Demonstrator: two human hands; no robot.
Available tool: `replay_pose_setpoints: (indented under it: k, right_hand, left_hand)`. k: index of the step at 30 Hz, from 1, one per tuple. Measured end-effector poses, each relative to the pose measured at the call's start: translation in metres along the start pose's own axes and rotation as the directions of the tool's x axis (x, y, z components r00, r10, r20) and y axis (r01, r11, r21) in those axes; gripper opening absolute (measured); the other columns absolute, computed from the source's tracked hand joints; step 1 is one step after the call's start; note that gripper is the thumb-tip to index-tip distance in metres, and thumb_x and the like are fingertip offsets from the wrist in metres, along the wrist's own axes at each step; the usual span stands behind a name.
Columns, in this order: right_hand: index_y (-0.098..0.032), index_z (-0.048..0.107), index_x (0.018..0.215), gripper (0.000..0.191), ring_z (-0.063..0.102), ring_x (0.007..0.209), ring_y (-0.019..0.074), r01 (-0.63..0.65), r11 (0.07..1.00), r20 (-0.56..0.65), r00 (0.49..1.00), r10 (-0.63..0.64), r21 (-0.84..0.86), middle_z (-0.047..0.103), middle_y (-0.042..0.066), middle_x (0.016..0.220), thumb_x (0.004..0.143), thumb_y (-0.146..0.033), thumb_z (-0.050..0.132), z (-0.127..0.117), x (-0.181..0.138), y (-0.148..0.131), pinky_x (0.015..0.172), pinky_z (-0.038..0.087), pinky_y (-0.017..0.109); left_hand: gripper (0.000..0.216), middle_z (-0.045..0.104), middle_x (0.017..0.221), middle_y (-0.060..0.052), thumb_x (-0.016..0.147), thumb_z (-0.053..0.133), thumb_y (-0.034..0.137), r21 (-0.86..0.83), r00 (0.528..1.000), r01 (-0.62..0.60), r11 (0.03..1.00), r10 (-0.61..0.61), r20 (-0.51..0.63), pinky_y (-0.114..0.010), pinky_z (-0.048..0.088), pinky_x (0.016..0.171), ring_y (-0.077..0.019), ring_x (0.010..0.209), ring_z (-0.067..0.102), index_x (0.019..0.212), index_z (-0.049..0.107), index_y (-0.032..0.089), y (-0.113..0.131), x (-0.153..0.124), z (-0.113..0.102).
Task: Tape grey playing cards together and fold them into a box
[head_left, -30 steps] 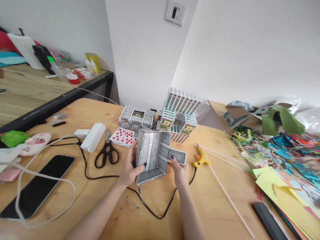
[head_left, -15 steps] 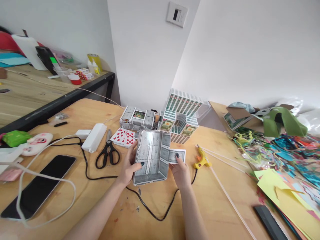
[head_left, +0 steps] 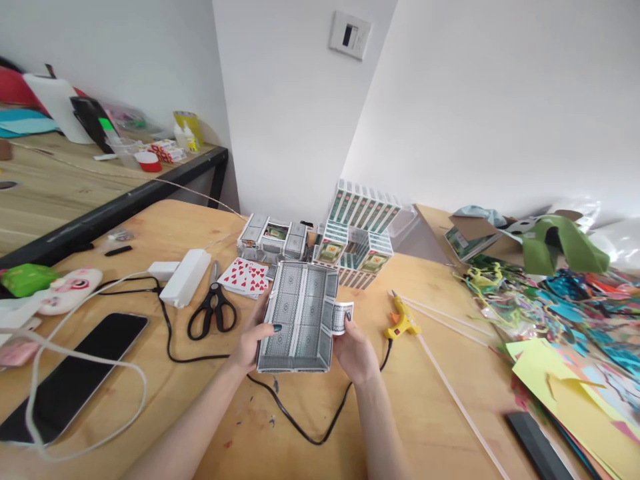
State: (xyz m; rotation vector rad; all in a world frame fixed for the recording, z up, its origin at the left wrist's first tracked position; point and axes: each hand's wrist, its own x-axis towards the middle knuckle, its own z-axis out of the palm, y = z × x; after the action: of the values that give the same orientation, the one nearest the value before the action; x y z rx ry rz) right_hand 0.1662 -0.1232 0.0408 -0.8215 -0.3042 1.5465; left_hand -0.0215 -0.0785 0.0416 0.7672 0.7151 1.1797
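An open box made of grey-backed playing cards [head_left: 295, 313] is tilted toward me above the table. My left hand [head_left: 251, 340] grips its left wall, thumb inside and fingers hidden behind. At the box's right wall, my right hand [head_left: 356, 350] pinches a single playing card [head_left: 342, 316], which now curves upward. Where that card meets the wall is partly hidden. Behind the box lie heart-suit playing cards [head_left: 245, 277] and a second card-built piece [head_left: 274, 238]. Black-handled scissors [head_left: 213, 310] rest left of my left hand. A yellow glue gun [head_left: 401, 320] lies right of my right hand.
Stacked green-and-white card boxes [head_left: 357, 233] stand at the back. A black cord [head_left: 300, 427] loops in front of me. A phone [head_left: 75, 377] and white power adapter [head_left: 186, 278] lie left; coloured paper [head_left: 565, 387] and scraps cover the right. Clear sticks lie near the glue gun.
The box has turned to face me more squarely and shifted slightly left. The card in my right hand was flat and is now bent, with that hand closer to the box.
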Motion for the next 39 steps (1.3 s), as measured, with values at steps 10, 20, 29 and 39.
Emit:
replay_pose_setpoints:
  k: [10, 20, 29, 39]
  right_hand:
    - [-0.020, 0.068, 0.083, 0.023, 0.061, 0.082, 0.0186, 0.271, 0.956, -0.065, 0.958, -0.279, -0.116, 0.070, 0.004, 0.088, 0.063, -0.030, 0.074, 0.012, -0.004, 0.006, 0.079, 0.044, 0.033]
    - [-0.019, 0.066, 0.092, 0.027, 0.059, 0.093, 0.0201, 0.285, 0.942, -0.033, 0.955, -0.295, -0.177, 0.069, 0.005, 0.093, 0.068, -0.031, 0.071, 0.037, -0.018, 0.028, 0.091, 0.040, 0.038]
    - [-0.016, 0.060, 0.071, 0.025, 0.053, 0.059, 0.0118, 0.386, 0.845, -0.190, 0.859, -0.476, -0.371, 0.062, -0.001, 0.064, 0.062, -0.035, 0.074, 0.062, -0.017, 0.021, 0.060, 0.044, 0.026]
    - [-0.014, 0.069, 0.074, 0.025, 0.060, 0.073, 0.0181, 0.529, 0.685, -0.196, 0.701, -0.685, -0.501, 0.069, 0.005, 0.076, 0.064, -0.037, 0.070, 0.098, 0.006, -0.021, 0.068, 0.045, 0.030]
  left_hand:
    - [0.050, 0.038, 0.126, -0.014, 0.087, 0.044, 0.039, 0.834, 0.789, -0.392, 0.388, 0.608, 0.088, -0.046, 0.030, 0.103, -0.0264, 0.123, 0.037, 0.132, 0.040, 0.020, -0.017, 0.006, -0.004]
    - [0.042, 0.055, 0.120, -0.011, 0.086, 0.047, 0.023, 0.701, 0.773, -0.556, 0.447, 0.587, 0.239, -0.031, 0.053, 0.081, -0.0205, 0.103, 0.059, 0.128, 0.045, 0.022, -0.015, -0.028, 0.030]
    - [0.042, 0.068, 0.102, -0.009, 0.076, 0.061, 0.042, 0.332, 0.993, -0.110, 0.937, 0.114, 0.007, -0.031, 0.051, 0.080, -0.0230, 0.092, 0.063, 0.109, 0.065, 0.016, 0.001, -0.016, 0.048]
    - [0.039, 0.069, 0.084, -0.006, 0.066, 0.071, 0.039, 0.128, 0.984, -0.019, 0.992, -0.004, 0.177, -0.033, 0.051, 0.071, -0.0224, 0.082, 0.063, 0.096, 0.069, 0.014, 0.064, 0.026, 0.073]
